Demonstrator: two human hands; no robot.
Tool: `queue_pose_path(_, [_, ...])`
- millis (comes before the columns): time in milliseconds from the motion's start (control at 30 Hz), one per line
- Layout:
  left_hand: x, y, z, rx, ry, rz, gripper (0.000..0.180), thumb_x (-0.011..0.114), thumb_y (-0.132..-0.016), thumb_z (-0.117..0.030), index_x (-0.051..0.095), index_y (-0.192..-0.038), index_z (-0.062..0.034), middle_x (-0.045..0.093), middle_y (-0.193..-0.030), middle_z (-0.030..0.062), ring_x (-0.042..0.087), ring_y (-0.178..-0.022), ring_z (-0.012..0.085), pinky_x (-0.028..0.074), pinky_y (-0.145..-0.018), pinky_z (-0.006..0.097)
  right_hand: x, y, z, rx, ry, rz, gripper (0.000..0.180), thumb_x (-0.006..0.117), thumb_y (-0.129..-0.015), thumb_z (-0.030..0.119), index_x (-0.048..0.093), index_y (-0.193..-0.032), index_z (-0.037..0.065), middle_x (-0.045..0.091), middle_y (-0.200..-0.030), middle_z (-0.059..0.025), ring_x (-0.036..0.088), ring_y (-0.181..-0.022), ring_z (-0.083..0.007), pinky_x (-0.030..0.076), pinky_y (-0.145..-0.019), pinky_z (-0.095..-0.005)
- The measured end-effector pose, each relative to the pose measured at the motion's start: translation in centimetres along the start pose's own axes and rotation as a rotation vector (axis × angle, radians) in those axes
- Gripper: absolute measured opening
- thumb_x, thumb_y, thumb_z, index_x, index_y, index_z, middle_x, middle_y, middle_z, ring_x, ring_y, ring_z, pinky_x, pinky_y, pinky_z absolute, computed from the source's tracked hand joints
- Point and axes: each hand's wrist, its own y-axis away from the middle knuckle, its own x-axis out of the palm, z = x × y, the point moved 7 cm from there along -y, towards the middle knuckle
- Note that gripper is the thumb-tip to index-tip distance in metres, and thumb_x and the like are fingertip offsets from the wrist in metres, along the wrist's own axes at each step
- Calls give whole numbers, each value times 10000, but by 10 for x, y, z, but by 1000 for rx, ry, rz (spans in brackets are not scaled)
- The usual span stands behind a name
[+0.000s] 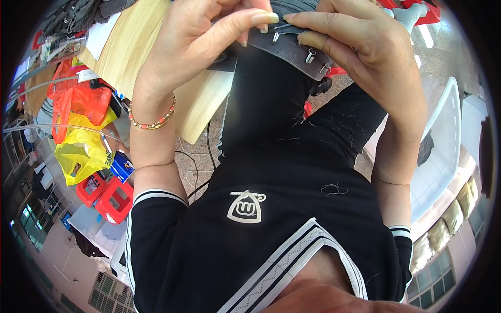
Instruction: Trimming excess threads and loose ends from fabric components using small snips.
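Observation:
At the top of the head view, my left hand [203, 44] is closed in a pinch, thumb against fingers. Whatever is between those fingertips is too small to make out. Close by on the right, my right hand [368, 44] pinches a slim blue-grey pointed piece [293, 29], whose exact kind I cannot tell. A tan cover wraps the tip of my right thumb. Just below both hands lies the curved edge of a dark plate [282, 55], carrying small metal fittings [311, 55]. Dark grey fabric [295, 6] shows behind the fingers, partly hidden by them.
A pale wooden tabletop [122, 44] extends to the left. Beyond it are a red plastic bag [81, 96], a yellow bag [83, 151] and red stools [116, 201]. A translucent bin [438, 151] stands at right. Cables [210, 151] hang below the table; loose threads cling to my black trousers.

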Motion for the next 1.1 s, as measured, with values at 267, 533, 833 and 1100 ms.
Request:
queue_pose_path(267, [4,6,-18,-286,-565,-213,190,742,-853,3,639,-1013,-3,582,-1014,63,544,-782,80,436,-686,206,-9,29,-38,-98,-148,-273,306,801,-807,59,744,-1101,-2,609,-772,-45,552,-693,-141,407,-624,-270])
queue_pose_path(533, [32,0,-11,120,-930,72,428,831,-764,-69,738,-1181,-64,619,-1100,73,580,-932,159,476,-801,270,-8,63,-57,246,-382,-290,350,796,-805,41,735,-1145,-13,639,-829,-44,556,-729,-120,418,-651,-261])
queue_pose_path(833, [38,-4,-8,196,-988,155,314,781,-798,14,782,-1098,-80,591,-971,47,594,-846,149,476,-726,249,15,72,-54,-15,-401,-309,398,814,-798,45,736,-1188,42,640,-825,-50,589,-730,-161,452,-644,-284])
queue_pose_path(1100, [40,-1,-11,246,-1108,90,125,760,-834,5,748,-954,-26,619,-937,68,596,-840,165,475,-713,260,21,69,-49,-68,-211,-322,395,818,-796,127,747,-1184,107,617,-852,-60,603,-733,-201,474,-644,-308])
